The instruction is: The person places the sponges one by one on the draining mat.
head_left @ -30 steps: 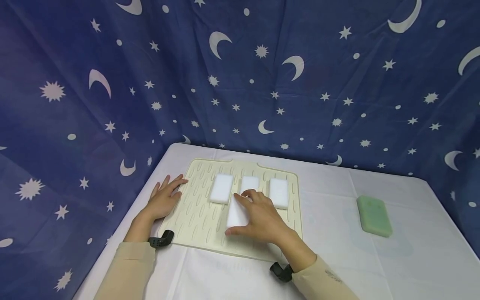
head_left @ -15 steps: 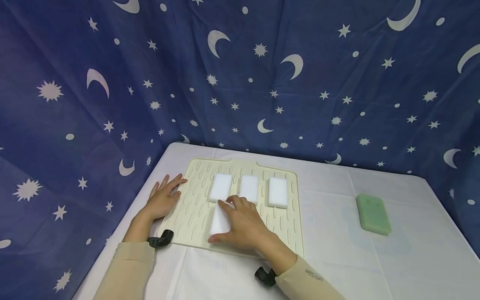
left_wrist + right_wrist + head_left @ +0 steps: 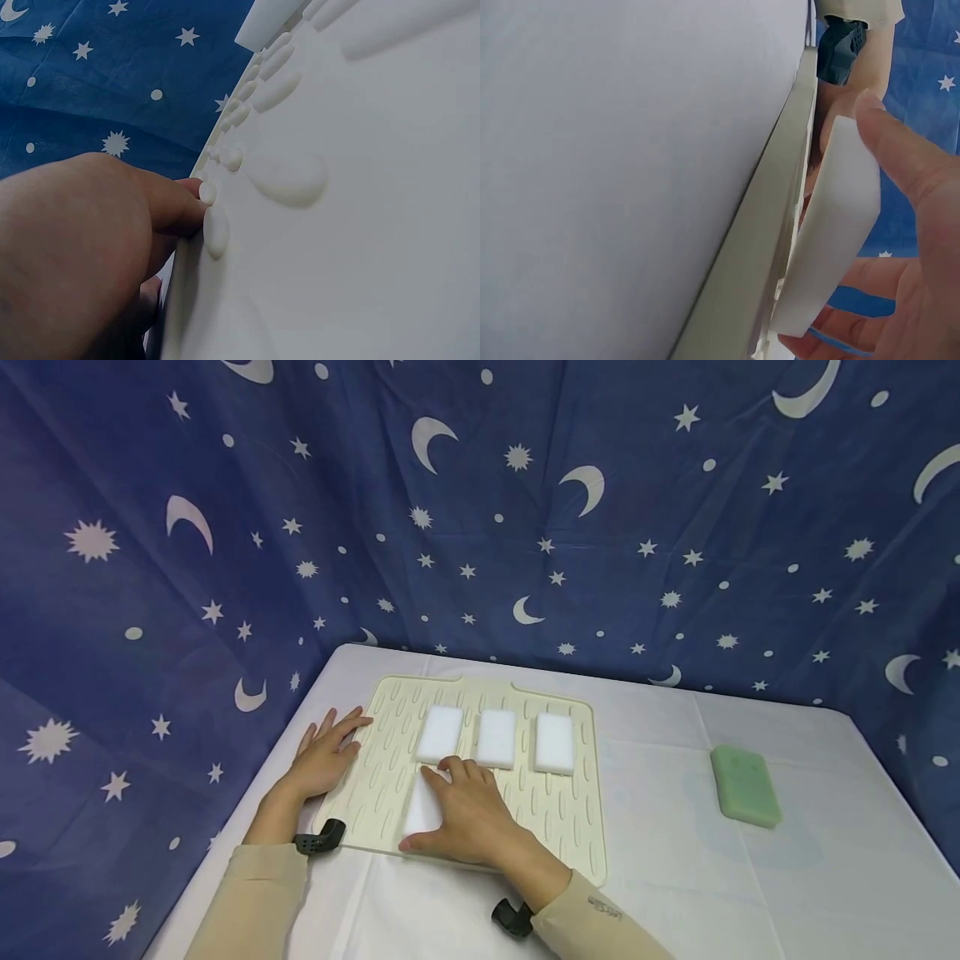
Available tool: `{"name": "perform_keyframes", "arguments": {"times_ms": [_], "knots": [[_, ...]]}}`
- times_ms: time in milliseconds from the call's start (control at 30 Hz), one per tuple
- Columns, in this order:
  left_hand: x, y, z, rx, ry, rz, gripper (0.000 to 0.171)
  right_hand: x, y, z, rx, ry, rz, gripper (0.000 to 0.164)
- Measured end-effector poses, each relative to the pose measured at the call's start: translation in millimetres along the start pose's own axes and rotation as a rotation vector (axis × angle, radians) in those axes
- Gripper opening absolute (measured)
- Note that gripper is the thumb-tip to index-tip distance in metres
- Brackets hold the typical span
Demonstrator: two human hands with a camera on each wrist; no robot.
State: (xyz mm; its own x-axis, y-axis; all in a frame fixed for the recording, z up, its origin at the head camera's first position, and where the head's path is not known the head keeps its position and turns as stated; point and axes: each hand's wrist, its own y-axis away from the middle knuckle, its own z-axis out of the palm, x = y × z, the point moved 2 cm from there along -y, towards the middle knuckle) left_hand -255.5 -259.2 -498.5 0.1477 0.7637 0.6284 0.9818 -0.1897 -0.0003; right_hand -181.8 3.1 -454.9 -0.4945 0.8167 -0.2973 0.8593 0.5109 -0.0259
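Observation:
A cream ribbed drying mat (image 3: 371, 802) lies on the white-covered table. On it, in a row toward the back, are three white sponges: a left one (image 3: 440, 734), a middle one (image 3: 496, 739) and a right one (image 3: 554, 744). My right hand (image 3: 472, 814) grips a fourth-row-front white sponge (image 3: 422, 808) between thumb and fingers, in front of the left one; the right wrist view shows this white block (image 3: 838, 221) low over the mat surface. My left hand (image 3: 324, 763) rests with fingers spread on the mat's left edge, its fingertips at the rim in the left wrist view.
A green rounded block (image 3: 746, 786) lies on the tablecloth (image 3: 660, 843) to the right of the mat. A dark blue curtain (image 3: 480, 527) with moons and stars hangs behind the table and along its left side.
My right hand has moved left with the white sponge, from in front of the middle sponge to in front of the left one, uncovering the middle sponge. My left hand stays put.

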Motion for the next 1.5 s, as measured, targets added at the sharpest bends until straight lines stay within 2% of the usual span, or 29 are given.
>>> {"name": "perform_keyframes", "arguments": {"times_ms": [200,767,1100,1500], "knots": [[1.1,-0.1,-1.2,0.001,0.004,0.002,0.041,-3.5,-2.5,3.0,0.01,0.039,0.005,0.106],[2.3,0.9,-1.1,0.002,0.001,0.001,0.041,-7.4,-0.3,2.1,0.017,0.059,0.01,0.113],[2.8,-0.2,-1.8,0.001,-0.005,-0.001,0.042,-1.0,1.6,-3.2,0.014,0.014,0.02,0.109],[1.6,0.8,-0.8,0.004,-0.007,0.0,0.041,24.7,13.8,-20.8,0.026,-0.121,0.001,0.091]]}}
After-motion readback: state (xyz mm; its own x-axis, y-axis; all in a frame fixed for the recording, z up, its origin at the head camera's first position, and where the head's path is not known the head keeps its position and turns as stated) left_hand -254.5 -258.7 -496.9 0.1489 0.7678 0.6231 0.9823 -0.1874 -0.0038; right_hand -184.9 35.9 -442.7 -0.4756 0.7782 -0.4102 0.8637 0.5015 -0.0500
